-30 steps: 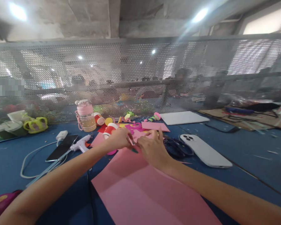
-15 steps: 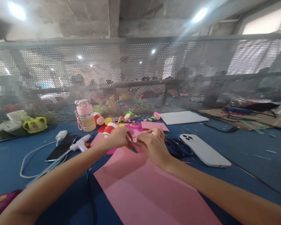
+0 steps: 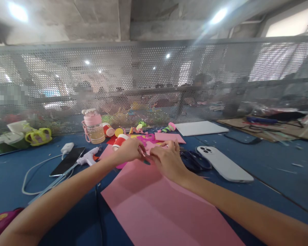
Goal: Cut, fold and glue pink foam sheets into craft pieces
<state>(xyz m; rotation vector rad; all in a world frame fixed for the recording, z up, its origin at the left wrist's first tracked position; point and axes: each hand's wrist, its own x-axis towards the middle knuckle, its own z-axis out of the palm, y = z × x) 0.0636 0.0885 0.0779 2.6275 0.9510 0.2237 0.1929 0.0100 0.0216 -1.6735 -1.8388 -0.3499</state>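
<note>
My left hand (image 3: 129,150) and my right hand (image 3: 167,160) meet at the far edge of a large pink paper sheet (image 3: 159,208) that lies on the blue table (image 3: 272,160). Both pinch a small piece between their fingertips; it is too small and hidden to name, though a dark green bit (image 3: 146,162) shows just under them. Pink and magenta paper cut-outs (image 3: 154,140) lie right behind the hands. A red and white cup (image 3: 119,140) lies on its side beside my left hand.
A white phone (image 3: 224,164) lies face down at the right, dark scissors (image 3: 193,160) beside it. At the left are a white glue gun (image 3: 88,157), a dark phone (image 3: 68,161) with charger cable, a pink bottle (image 3: 93,126). A perforated metal screen (image 3: 154,82) closes the back.
The hands have barely moved; my right hand's fingers shifted a little around the small piece. The pink sheet slid slightly.
</note>
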